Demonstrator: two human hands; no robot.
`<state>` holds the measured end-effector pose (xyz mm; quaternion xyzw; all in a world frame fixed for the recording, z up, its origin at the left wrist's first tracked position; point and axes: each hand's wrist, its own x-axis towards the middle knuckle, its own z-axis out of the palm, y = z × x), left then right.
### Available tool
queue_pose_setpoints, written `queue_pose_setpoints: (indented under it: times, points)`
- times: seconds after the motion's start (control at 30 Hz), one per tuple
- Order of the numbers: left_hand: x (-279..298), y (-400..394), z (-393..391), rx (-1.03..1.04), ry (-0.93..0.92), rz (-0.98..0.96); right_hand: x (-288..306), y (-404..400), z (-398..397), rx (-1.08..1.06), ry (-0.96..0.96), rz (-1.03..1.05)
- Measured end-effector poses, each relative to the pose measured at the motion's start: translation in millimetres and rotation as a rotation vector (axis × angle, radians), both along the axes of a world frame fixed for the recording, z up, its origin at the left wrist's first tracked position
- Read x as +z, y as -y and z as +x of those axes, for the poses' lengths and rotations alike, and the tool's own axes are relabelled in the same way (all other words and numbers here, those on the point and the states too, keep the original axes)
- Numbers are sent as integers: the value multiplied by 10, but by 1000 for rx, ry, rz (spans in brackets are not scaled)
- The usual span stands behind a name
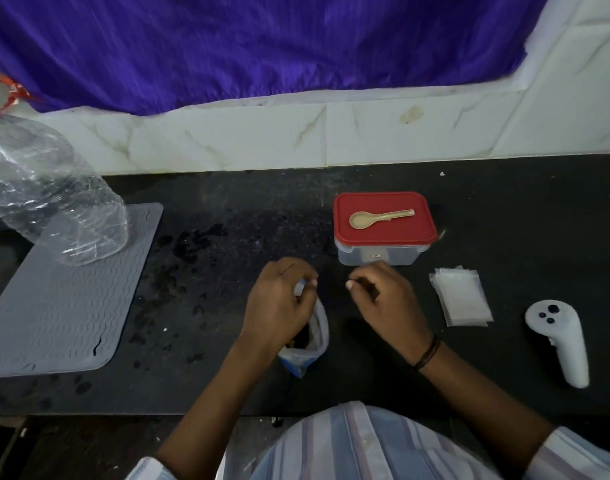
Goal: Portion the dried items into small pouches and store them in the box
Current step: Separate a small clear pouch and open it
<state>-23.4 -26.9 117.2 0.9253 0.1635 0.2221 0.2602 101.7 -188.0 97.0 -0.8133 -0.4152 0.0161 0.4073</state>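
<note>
A clear plastic bag (316, 336) with dark dried items and a blue edge lies on the black counter (227, 237) at centre front. My left hand (279, 306) grips its upper part. My right hand (383, 299) hovers just right of the bag, fingers pinched; whether it holds anything I cannot tell. Behind the hands stands a clear box (379, 254) shut with a red lid (383, 216), and a tan spoon (379, 218) lies on the lid. A stack of small clear pouches (461, 296) lies to the right of my right hand.
A grey ribbed mat (64, 299) covers the counter's left side, with a large crumpled clear plastic container (50, 192) on its far end. A white hand controller (560, 337) lies at the right. White tiled wall and purple cloth (262, 46) rise behind.
</note>
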Motion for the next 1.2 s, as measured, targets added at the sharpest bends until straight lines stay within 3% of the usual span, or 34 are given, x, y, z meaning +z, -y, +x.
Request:
queue_pose_setpoints:
  times: [0.13,0.33,0.43,0.57,0.7,0.9,0.97,1.1,1.2]
  points:
    - [47,289,474,-163,-4,-152,-104,489,380,-290,41,-52]
    - [-232,852,1247,-394,-174,-282,-394,1158,944,-578,18,-330]
    - [-407,1123,1494,-412,-264,-377,-506,1311,1091,-644,-56,-514]
    - [-533,1384,1673,-359,-354,-544,-596,1401,1132,-657,-149,-601]
    - [-609,1548,1742,-324,-438,-698,-682,1446,1116,-651,-215,-536]
    - [-697,1592,1768,-255,-457,-741,-707,1467,994,-725,-180,-353]
    - [-681,1582,1772,-226,-423,-725,-663,1462,975,-712,-147,-291]
    - [-583,1464,1772,-188,-191,-421,-493,1457,1013,-523,-47,-170]
    - [-455,1299,1755,-288,-156,-252,-306,1391,1017,-364,-89,-65]
